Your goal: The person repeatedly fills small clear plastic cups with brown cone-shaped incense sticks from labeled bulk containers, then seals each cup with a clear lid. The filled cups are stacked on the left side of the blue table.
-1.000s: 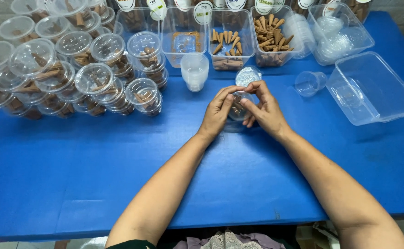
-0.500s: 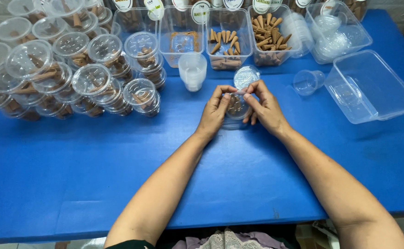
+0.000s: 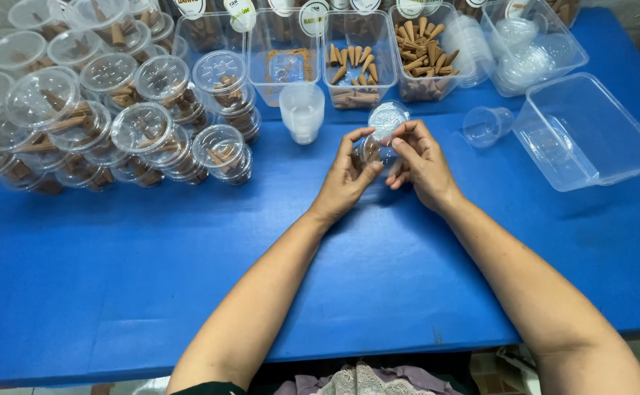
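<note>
From the head view, the left hand and the right hand meet over the blue table, both closed around one small clear plastic cup held between them. The left fingers wrap its near-left side, the right fingertips pinch its right side and rim; what lies inside the cup is too blurred to tell. Just above the grip, touching the cup's far edge or nearly so (I cannot tell which), sits a round clear lid.

Left of the grip and a little farther from the person stands a short stack of empty clear cups. Farther left, a heap of lidded cups holding brown cones lies on its sides, well apart from the hands. Beyond the grip, along the far edge, stand open clear tubs of brown cones. To the right of the grip lies a single empty cup on its side, and beyond it a large empty clear rectangular container.
</note>
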